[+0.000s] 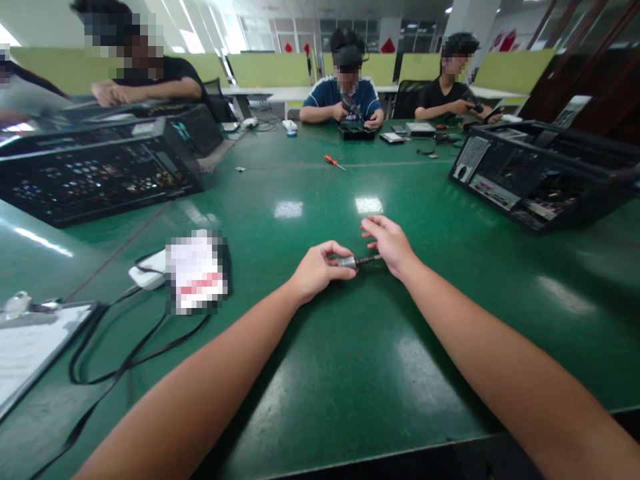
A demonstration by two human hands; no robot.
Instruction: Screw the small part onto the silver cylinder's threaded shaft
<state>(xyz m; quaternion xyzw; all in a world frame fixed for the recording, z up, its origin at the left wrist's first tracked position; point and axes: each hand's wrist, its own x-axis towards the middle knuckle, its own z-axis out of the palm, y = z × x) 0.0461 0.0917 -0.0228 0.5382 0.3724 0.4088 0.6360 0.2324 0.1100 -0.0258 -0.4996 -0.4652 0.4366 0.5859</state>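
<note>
Close by on the left, a clipboard (45, 320) is showing writing too fuzzy for reading, and blurry squares are hiding any words on the white card (195, 270) with its red stripe. Over the green table (350, 373), the left hand (315, 272) is pinching the fat silver end of a metal piece (348, 263), its thin rod pointing at the right hand (393, 248), whose upper fingers are sitting a bit apart, though I'm not telling whether they're gripping it. Holding it softly, straight and steady is probably helping stop slips, while farther off an orange screwdriver (331, 161) is lying, showing no name I'm able to read.
</note>
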